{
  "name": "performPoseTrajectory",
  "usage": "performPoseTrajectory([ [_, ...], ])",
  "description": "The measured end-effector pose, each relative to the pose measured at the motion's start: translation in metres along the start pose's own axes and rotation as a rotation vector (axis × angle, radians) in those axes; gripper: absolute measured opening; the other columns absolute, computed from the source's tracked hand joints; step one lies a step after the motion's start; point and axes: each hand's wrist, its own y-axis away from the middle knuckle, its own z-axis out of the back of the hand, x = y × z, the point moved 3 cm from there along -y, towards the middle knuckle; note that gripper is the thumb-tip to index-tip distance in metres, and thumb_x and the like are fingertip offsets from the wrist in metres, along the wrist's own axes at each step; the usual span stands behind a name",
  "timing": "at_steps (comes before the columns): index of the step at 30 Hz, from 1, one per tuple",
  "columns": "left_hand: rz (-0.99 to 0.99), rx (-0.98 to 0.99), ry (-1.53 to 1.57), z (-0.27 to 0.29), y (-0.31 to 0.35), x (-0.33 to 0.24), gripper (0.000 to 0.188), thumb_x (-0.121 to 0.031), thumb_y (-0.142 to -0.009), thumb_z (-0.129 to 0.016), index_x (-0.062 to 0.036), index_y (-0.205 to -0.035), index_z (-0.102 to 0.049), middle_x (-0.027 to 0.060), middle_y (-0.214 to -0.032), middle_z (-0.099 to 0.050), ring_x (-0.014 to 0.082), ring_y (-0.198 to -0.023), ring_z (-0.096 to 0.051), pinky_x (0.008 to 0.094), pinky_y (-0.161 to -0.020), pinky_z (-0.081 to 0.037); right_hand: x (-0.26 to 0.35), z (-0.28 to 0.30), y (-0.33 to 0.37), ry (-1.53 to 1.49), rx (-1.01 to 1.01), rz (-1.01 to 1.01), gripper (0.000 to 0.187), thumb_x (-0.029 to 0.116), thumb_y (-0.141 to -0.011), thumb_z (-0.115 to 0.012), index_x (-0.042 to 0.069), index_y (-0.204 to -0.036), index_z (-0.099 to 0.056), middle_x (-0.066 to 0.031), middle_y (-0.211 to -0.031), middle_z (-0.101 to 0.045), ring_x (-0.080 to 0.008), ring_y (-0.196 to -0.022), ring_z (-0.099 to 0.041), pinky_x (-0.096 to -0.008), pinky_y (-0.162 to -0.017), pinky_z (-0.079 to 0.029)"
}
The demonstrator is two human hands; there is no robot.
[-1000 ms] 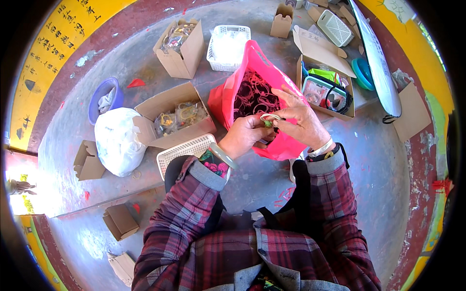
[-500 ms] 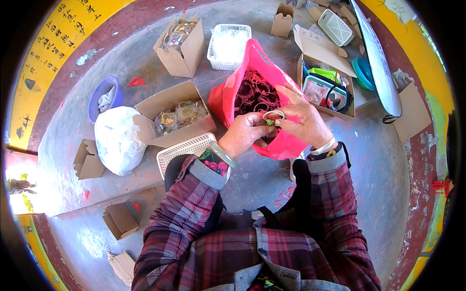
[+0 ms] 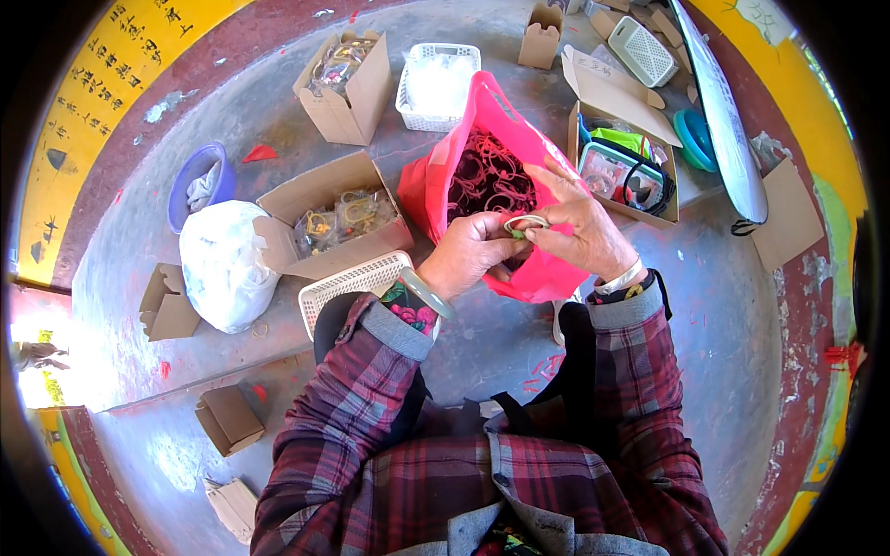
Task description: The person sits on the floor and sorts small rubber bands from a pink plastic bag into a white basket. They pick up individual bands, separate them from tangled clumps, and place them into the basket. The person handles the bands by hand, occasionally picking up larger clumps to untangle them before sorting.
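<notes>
Between my two hands is a small looped cord (image 3: 527,221), pale cream with a bit of green on it. My left hand (image 3: 470,252) pinches its green end between thumb and forefinger. Thumb and forefinger of my right hand (image 3: 584,230) close on the loop's other side, the remaining fingers stretched away. Both hands are over the mouth of a bright pink bag (image 3: 547,275), which stands open in front of me. Many dark, tangled cord loops (image 3: 487,176) fill the bag. Fingers partly cover the small cord, so its full shape is hidden.
Left of the bag are a cardboard box (image 3: 378,252) of small bagged items, a cream basket (image 3: 320,298), a white plastic sack (image 3: 227,269) and a purple basin (image 3: 224,190). Beyond stand another filled box (image 3: 363,107) and a white basket (image 3: 417,123). An open carton (image 3: 640,215) lies right.
My right fingers have shifted slightly on the cord, and its loop now looks flatter and pulled rightward. My left hand has barely moved.
</notes>
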Motion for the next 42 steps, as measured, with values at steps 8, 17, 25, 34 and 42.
performPoseTrajectory([
  [8,-0.044,0.002,-0.047,-0.001,-0.002,0.003,0.02,-0.009,-0.083,-0.059,-0.003,-0.103,-0.059,-0.0004,-0.083,-0.061,0.0057,-0.067,-0.053,0.0197,-0.057,-0.044,-0.004,-0.004,0.0,-0.022,0.084,0.002,0.019,0.015,-0.073,-0.063,0.006,-0.088,-0.07,-0.0245,-0.131,-0.042,-0.0403,-0.128,-0.03,-0.0431,-0.102,-0.029],
  [17,-0.107,-0.039,-0.205,-0.003,-0.002,0.005,0.025,-0.008,-0.084,-0.058,-0.0026,-0.108,-0.057,-0.0009,-0.084,-0.059,0.0043,-0.07,-0.052,0.0192,-0.057,-0.044,-0.007,-0.008,0.001,-0.061,0.146,-0.035,0.019,0.015,-0.073,-0.062,0.003,-0.087,-0.068,-0.0233,-0.129,-0.045,-0.0404,-0.129,-0.029,-0.042,-0.101,-0.031],
  [25,-0.23,-0.016,0.045,-0.002,-0.007,0.009,0.032,-0.003,-0.085,-0.055,-0.0012,-0.117,-0.05,0.0025,-0.095,-0.059,0.0072,-0.08,-0.054,0.0204,-0.07,-0.045,-0.003,-0.009,0.0,-0.11,0.045,-0.092,0.015,0.014,-0.071,-0.065,0.004,-0.082,-0.069,-0.0228,-0.126,-0.048,-0.0374,-0.127,-0.034,-0.0409,-0.101,-0.032],
  [34,-0.261,-0.098,-0.361,-0.005,-0.006,0.013,0.042,0.0,-0.083,-0.057,0.0007,-0.122,-0.044,0.0082,-0.095,-0.061,0.0125,-0.085,-0.06,0.0258,-0.074,-0.048,-0.002,-0.006,0.003,0.073,0.038,-0.081,0.015,0.014,-0.068,-0.065,0.005,-0.079,-0.069,-0.0235,-0.121,-0.051,-0.0395,-0.121,-0.04,-0.0412,-0.098,-0.035],
  [42,-0.388,-0.139,-0.564,-0.004,-0.004,0.014,0.04,-0.008,-0.08,-0.062,-0.0012,-0.117,-0.049,0.0117,-0.091,-0.065,0.0163,-0.082,-0.063,0.0284,-0.072,-0.049,-0.009,-0.011,0.005,0.109,0.096,-0.094,0.017,0.013,-0.067,-0.062,0.005,-0.08,-0.069,-0.024,-0.122,-0.05,-0.0412,-0.121,-0.038,-0.0419,-0.099,-0.035],
])
